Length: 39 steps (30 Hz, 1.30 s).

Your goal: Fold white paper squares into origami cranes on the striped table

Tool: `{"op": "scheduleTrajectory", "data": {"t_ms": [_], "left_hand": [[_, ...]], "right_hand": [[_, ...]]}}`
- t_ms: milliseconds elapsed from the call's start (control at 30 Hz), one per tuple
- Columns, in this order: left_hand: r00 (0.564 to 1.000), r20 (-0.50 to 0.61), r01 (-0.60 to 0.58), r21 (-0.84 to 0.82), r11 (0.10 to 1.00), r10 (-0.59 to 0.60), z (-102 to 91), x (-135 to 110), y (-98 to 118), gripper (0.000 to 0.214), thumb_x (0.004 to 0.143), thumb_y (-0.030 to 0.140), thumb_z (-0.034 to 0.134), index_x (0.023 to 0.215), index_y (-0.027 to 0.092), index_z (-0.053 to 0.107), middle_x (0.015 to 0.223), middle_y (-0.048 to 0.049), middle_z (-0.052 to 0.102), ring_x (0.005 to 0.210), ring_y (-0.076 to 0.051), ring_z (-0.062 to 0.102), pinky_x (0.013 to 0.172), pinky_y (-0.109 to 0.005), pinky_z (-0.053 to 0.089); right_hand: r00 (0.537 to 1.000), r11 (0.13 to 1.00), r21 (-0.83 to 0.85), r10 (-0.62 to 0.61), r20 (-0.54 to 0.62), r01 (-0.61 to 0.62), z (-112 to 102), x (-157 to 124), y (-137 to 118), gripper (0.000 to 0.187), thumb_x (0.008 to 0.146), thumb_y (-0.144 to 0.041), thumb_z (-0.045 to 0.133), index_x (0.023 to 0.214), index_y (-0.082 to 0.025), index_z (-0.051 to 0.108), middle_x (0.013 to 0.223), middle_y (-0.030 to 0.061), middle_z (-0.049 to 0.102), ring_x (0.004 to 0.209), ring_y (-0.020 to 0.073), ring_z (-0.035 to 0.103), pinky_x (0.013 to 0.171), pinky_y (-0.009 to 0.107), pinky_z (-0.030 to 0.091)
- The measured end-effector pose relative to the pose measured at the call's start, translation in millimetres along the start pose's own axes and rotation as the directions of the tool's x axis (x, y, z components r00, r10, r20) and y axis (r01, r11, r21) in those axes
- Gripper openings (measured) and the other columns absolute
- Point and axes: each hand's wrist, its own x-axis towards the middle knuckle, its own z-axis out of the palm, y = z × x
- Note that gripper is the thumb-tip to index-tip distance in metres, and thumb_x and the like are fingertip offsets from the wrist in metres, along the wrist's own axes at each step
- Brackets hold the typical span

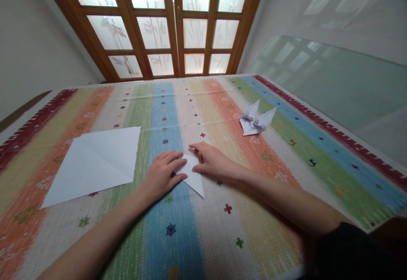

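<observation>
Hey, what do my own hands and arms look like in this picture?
Your left hand and right hand are bare, without gloves, and I see no watch, bracelet or ring. The left forearm and right forearm look slim and uncovered. A plain black sleeve shows around the right elbow; no left sleeve is in view.

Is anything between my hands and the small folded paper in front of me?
Nothing visible: left hand and right hand both touch the folded paper. The large sheet lies apart to the left, the paper figure to the right.
</observation>
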Motion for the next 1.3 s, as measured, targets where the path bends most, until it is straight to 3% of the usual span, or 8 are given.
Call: {"op": "scheduleTrajectory", "data": {"t_ms": [267,433,567,700,767,867,1000,1300], "left_hand": [[0.978,-0.125,0.173,0.063,0.983,-0.164,2.4,-2.8,5.7,0.057,0.085,0.050,0.064,0.130,0.019,0.049,0.126,-0.0138,0.060,0.119,-0.033,0.052,0.099,-0.053,0.042],[0.976,-0.184,0.104,-0.080,0.991,-0.118,-14.6,7.9,6.6,0.025,0.090,0.043,0.060,0.102,0.022,0.065,0.098,-0.0059,0.070,0.092,-0.024,0.064,0.082,-0.043,0.051],[0.882,-0.470,-0.077,-0.062,0.995,0.039,-39.8,21.0,10.0,0.013,0.091,0.018,0.057,0.089,0.024,0.068,0.083,-0.0013,0.069,0.079,-0.016,0.061,0.074,-0.033,0.050],[0.832,-0.503,-0.180,0.158,0.971,0.236,-40.1,23.4,2.4,0.016,0.090,0.014,0.057,0.090,0.025,0.068,0.094,-0.0028,0.069,0.085,-0.017,0.062,0.074,-0.032,0.050],[0.903,-0.305,-0.253,0.194,0.948,0.303,-31.7,19.4,-5.5,0.022,0.092,0.012,0.049,0.090,0.023,0.068,0.100,-0.0050,0.070,0.091,-0.018,0.064,0.078,-0.033,0.051],[0.932,-0.079,-0.338,0.162,0.927,0.353,-20.6,10.8,-14.6,0.028,0.090,0.006,0.043,0.089,0.020,0.066,0.101,-0.0052,0.073,0.099,-0.020,0.065,0.084,-0.036,0.051],[0.957,-0.098,-0.261,0.109,0.959,0.272,-16.1,4.5,-12.0,0.021,0.093,0.014,0.044,0.096,0.017,0.065,0.107,-0.0085,0.072,0.102,-0.022,0.064,0.087,-0.039,0.050],[0.943,-0.015,-0.317,0.271,0.909,0.333,-17.8,4.6,7.5,0.021,0.097,0.021,0.045,0.090,0.018,0.064,0.090,-0.0067,0.068,0.084,-0.021,0.058,0.076,-0.037,0.043]], "right_hand": [[0.986,0.992,-0.040,0.120,0.116,-0.116,0.4,12.4,-3.6,0.017,0.068,-0.015,0.079,0.080,-0.017,0.068,0.068,0.0002,0.064,0.058,0.0127,0.056,0.049,0.024,0.040],[0.987,0.993,0.008,-0.114,-0.115,0.116,-10.6,6.6,-15.2,0.012,0.075,-0.018,0.074,0.071,-0.017,0.062,0.080,0.0024,0.065,0.067,0.0117,0.059,0.058,0.022,0.045],[0.806,0.873,-0.103,-0.481,-0.345,0.477,-27.5,-4.0,-30.7,0.010,0.092,-0.016,0.054,0.084,-0.018,0.060,0.087,0.0033,0.069,0.080,0.0132,0.063,0.073,0.027,0.050],[0.582,0.595,-0.513,-0.786,-0.209,0.619,-17.5,-12.3,-25.5,0.023,0.097,-0.013,0.045,0.082,-0.019,0.062,0.089,0.0029,0.072,0.081,0.0147,0.064,0.073,0.029,0.048],[0.587,0.515,-0.595,-0.805,-0.087,0.617,-1.3,-15.2,-16.7,0.026,0.097,-0.013,0.045,0.078,-0.018,0.062,0.078,0.0020,0.070,0.072,0.0141,0.062,0.065,0.028,0.046],[0.717,0.579,-0.576,-0.697,0.016,0.577,21.7,-20.9,-8.0,0.028,0.099,-0.022,0.046,0.077,-0.016,0.062,0.072,0.0029,0.066,0.067,0.0156,0.061,0.063,0.030,0.046],[0.784,0.700,-0.407,-0.616,0.071,0.587,29.0,-31.9,-9.5,0.044,0.096,-0.051,0.047,0.091,-0.011,0.064,0.096,0.0119,0.069,0.091,0.0222,0.065,0.082,0.035,0.052],[0.884,0.852,-0.245,-0.465,0.053,0.463,12.6,-44.6,-2.6,0.033,0.098,-0.038,0.045,0.101,-0.013,0.065,0.131,0.0188,0.058,0.114,0.0256,0.060,0.096,0.042,0.050]]}}
